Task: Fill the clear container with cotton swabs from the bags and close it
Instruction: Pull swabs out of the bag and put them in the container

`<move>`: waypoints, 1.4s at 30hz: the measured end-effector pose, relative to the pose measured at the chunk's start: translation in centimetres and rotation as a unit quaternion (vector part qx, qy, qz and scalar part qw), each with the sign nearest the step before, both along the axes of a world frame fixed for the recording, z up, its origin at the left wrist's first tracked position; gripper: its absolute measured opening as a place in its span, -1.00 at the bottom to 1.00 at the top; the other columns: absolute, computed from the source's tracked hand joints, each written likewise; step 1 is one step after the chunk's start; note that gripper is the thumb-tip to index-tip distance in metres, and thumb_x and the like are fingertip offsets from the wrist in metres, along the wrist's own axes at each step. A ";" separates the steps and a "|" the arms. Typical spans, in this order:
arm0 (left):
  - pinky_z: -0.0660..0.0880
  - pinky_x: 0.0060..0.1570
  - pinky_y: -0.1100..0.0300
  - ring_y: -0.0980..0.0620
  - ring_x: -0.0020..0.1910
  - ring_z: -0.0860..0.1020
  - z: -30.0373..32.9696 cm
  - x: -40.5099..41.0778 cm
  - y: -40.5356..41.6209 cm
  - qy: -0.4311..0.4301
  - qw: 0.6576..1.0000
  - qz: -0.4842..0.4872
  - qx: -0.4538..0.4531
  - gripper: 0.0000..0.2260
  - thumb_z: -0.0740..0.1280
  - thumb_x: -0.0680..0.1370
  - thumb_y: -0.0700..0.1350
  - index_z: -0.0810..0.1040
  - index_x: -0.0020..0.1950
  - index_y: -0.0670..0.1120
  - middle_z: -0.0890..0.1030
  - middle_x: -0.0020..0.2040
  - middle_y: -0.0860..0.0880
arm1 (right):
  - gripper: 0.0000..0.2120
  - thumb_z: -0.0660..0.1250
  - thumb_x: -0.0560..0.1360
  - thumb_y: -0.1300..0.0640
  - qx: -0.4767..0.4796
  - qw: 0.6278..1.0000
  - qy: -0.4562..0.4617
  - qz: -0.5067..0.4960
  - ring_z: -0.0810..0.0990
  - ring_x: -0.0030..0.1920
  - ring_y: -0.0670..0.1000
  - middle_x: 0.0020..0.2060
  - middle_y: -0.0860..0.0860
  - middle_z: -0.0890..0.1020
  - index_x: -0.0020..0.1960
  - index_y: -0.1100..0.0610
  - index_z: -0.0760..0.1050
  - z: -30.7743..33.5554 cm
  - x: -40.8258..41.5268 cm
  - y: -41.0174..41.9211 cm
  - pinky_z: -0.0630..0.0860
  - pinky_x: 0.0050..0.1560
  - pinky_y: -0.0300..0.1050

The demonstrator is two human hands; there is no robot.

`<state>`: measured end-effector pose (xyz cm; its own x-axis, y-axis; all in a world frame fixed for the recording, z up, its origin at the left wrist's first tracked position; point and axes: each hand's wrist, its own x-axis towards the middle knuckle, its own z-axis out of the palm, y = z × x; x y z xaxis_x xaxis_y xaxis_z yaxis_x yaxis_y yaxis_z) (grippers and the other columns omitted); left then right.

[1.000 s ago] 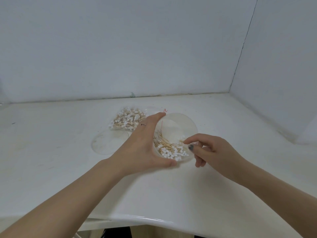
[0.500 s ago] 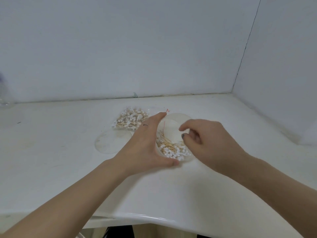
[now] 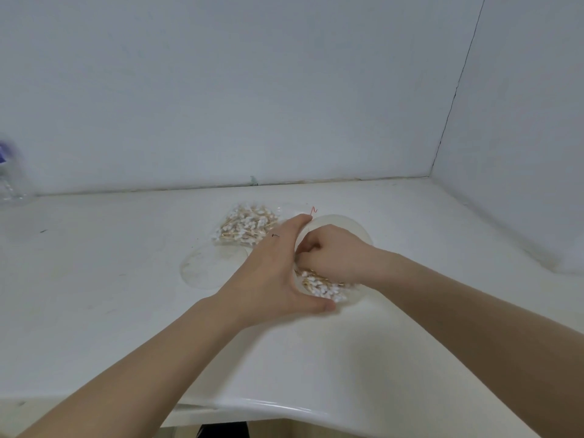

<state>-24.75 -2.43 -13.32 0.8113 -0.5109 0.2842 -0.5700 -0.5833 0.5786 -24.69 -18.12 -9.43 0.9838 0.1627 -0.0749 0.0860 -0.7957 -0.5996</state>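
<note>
The clear round container (image 3: pixel 354 223) stands on the white counter, tilted toward me, with a heap of cotton swabs (image 3: pixel 322 286) in its near side. My left hand (image 3: pixel 271 267) grips its left wall, thumb at the near rim and fingers round the far rim. My right hand (image 3: pixel 338 251) reaches inside from the right. Its fingers curl down into the swabs, and my left hand hides their tips. A clear bag of cotton swabs (image 3: pixel 248 227) lies just behind and left of the container.
The clear round lid (image 3: pixel 208 268) lies flat on the counter left of my left hand. A blurred bottle (image 3: pixel 8 172) stands at the far left by the wall. Walls close the back and right sides. The counter's rounded front edge (image 3: pixel 284 409) runs below my arms.
My right hand has moved from the container's right rim over it and down inside, with its fingers curling onto the swabs. My left hand has kept its grip on the container.
</note>
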 end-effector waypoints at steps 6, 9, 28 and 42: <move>0.32 0.27 0.32 0.20 0.37 0.30 -0.1 0.2 0.0 0.000 1.000 0.003 0.009 0.11 0.66 0.25 0.22 -0.02 0.57 0.28 0.29 0.47 0.18 | -0.71 0.38 0.49 0.06 0.026 0.999 0.036 -0.002 0.59 -0.19 0.02 -0.15 0.16 0.67 0.07 0.25 0.63 -0.4 0.3 -0.5 0.56 -0.07 -0.01; 0.31 0.33 0.27 0.19 0.42 0.28 -0.1 0.2 0.0 -0.003 1.000 0.004 0.007 0.11 0.66 0.25 0.22 -0.03 0.57 0.29 0.27 0.48 0.19 | -0.72 0.39 0.48 0.10 0.035 0.998 0.052 0.006 0.52 -0.25 -0.02 -0.24 0.07 0.58 0.05 0.30 0.63 -0.4 0.4 -0.3 0.44 -0.20 -0.15; 0.32 0.46 0.15 0.22 0.46 0.29 -0.1 0.4 0.0 0.018 1.000 -0.004 -0.019 0.09 0.67 0.25 0.17 0.06 0.60 0.19 0.33 0.44 0.23 | -0.81 0.35 0.45 0.24 0.073 0.995 -0.059 0.009 0.49 -0.28 -0.05 -0.31 -0.04 0.52 0.04 0.12 0.61 -1.2 1.0 -0.1 0.42 -0.19 -0.16; 0.47 0.33 -0.01 0.12 0.38 0.46 -0.4 0.7 0.1 0.033 0.997 -0.012 -0.065 -0.01 0.66 0.22 0.18 0.19 0.52 0.15 0.49 0.32 0.25 | -0.87 0.29 0.57 0.23 0.083 0.947 -0.307 0.051 0.58 -0.15 -0.05 -0.18 -0.07 0.64 -0.02 0.09 0.61 -2.2 -1.6 -0.4 0.53 -0.03 -0.03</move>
<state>-24.04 -2.30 -13.67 0.8185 -0.4927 0.2956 -0.5412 -0.4884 0.6845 -26.33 -18.53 -11.60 0.8117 0.2184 0.5417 0.5305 -0.6638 -0.5272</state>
